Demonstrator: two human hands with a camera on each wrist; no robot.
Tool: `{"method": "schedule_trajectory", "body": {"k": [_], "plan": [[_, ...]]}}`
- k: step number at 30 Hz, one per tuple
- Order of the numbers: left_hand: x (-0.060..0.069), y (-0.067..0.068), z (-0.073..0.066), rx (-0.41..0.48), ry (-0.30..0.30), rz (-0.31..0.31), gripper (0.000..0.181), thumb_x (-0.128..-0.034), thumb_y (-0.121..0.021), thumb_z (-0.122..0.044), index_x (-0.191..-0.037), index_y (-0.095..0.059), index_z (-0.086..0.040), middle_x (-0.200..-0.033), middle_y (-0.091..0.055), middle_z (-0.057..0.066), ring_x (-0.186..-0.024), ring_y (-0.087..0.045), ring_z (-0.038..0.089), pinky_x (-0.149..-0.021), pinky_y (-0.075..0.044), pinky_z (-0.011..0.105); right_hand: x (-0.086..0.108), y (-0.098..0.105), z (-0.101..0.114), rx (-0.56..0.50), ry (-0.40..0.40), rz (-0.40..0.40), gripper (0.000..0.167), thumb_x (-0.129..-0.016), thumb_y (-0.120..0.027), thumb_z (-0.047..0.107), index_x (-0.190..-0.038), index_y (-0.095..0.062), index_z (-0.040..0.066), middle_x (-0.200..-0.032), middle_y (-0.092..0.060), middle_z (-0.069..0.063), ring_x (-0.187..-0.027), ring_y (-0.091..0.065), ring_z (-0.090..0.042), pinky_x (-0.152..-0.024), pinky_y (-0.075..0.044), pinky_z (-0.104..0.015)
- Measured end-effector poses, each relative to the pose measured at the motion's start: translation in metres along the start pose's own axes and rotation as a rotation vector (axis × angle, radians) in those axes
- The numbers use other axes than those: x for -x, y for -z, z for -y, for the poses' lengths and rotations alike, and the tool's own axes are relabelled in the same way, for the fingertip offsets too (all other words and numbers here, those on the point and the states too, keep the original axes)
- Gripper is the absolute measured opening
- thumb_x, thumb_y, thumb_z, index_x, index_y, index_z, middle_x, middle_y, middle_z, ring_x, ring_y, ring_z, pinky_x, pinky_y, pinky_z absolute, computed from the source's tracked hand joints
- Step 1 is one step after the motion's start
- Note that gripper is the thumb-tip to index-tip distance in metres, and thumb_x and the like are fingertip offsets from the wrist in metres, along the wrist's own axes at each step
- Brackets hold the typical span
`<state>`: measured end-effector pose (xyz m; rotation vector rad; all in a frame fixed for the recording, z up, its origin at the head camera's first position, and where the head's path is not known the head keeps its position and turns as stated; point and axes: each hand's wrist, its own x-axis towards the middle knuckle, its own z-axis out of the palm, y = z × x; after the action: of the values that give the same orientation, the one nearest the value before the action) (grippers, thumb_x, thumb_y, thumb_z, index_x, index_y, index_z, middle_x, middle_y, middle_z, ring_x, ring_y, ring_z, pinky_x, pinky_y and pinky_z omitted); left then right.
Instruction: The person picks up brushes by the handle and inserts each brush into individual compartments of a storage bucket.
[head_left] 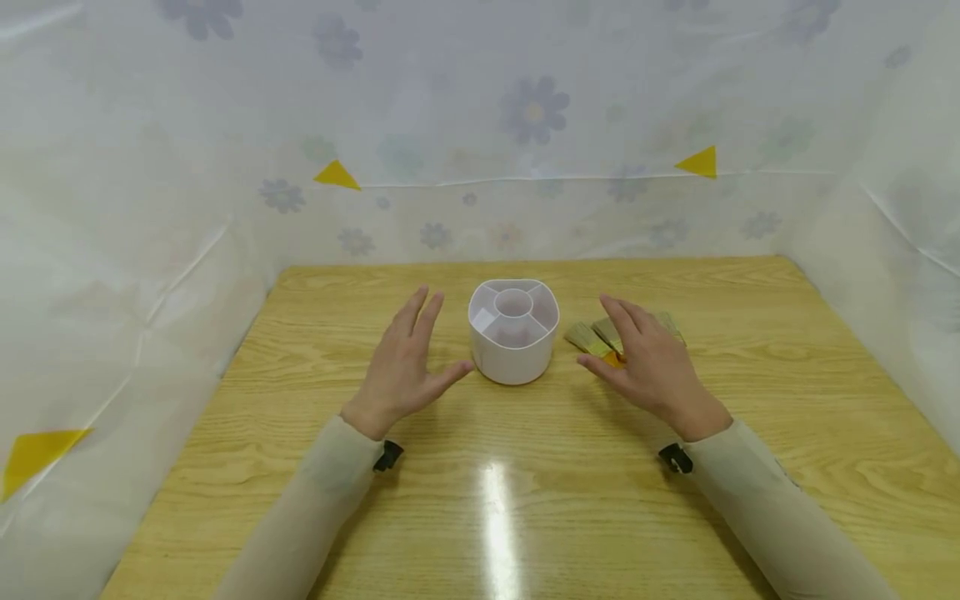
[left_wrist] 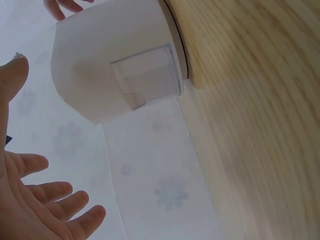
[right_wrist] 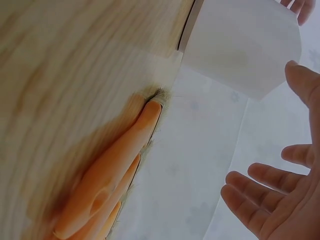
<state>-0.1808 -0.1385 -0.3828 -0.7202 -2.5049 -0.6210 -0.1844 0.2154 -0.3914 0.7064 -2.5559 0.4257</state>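
Note:
A white round organizer (head_left: 513,363) stands upright on the wooden table, its top divided into several compartments around a central ring. In the left wrist view a small clear drawer front (left_wrist: 149,77) shows low on its side. My left hand (head_left: 401,371) hovers left of the organizer with fingers spread, the thumb near its wall. On the other side my right hand (head_left: 656,371) is held with straight fingers, nothing in it. Beneath and behind that hand lie several paintbrushes (head_left: 585,338) with pale bristles. Their orange handles (right_wrist: 112,167) are mostly hidden by the hand in the head view.
The wood-grain table (head_left: 420,517) reaches back to a flower-printed white sheet (head_left: 450,100), which also encloses both sides. Yellow triangular markers (head_left: 337,176) are stuck on the sheet. A black wrist strap piece (head_left: 388,456) shows at the left sleeve.

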Motion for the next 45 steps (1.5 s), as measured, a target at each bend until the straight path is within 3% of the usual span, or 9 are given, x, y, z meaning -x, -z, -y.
{"method": "schedule_trajectory", "body": {"k": [13,26,45], "plan": [[-0.003,-0.002,-0.008,0.046,0.006,-0.043,0.088,-0.0819,-0.07,-0.05,-0.146,-0.033,-0.001,-0.147,-0.033,0.023,-0.133,-0.036,0.038,-0.103,-0.037,0.053,-0.001,-0.002,0.0,-0.002,0.018,0.017,0.086,-0.08,-0.074,0.047,-0.145,-0.038,0.005,-0.129,-0.052,-0.022,-0.107,-0.055,-0.039,-0.083,-0.049,-0.054],[-0.01,-0.008,-0.013,0.08,0.038,-0.015,0.079,-0.0864,-0.067,-0.045,-0.143,-0.037,0.0,-0.145,-0.035,0.023,-0.133,-0.036,0.037,-0.103,-0.037,0.051,-0.003,0.002,-0.001,-0.005,0.02,0.007,0.082,-0.082,-0.073,0.045,-0.144,-0.039,0.004,-0.131,-0.051,-0.022,-0.109,-0.055,-0.04,-0.085,-0.048,-0.055],[-0.022,-0.02,-0.02,0.246,0.087,-0.04,0.066,-0.0901,-0.064,-0.041,-0.138,-0.043,-0.001,-0.139,-0.042,0.018,-0.129,-0.04,0.031,-0.103,-0.038,0.047,-0.005,0.004,0.0,0.015,-0.041,0.061,0.072,-0.084,-0.07,0.048,-0.135,-0.049,0.001,-0.124,-0.055,-0.02,-0.109,-0.055,-0.037,-0.088,-0.047,-0.053]]}}
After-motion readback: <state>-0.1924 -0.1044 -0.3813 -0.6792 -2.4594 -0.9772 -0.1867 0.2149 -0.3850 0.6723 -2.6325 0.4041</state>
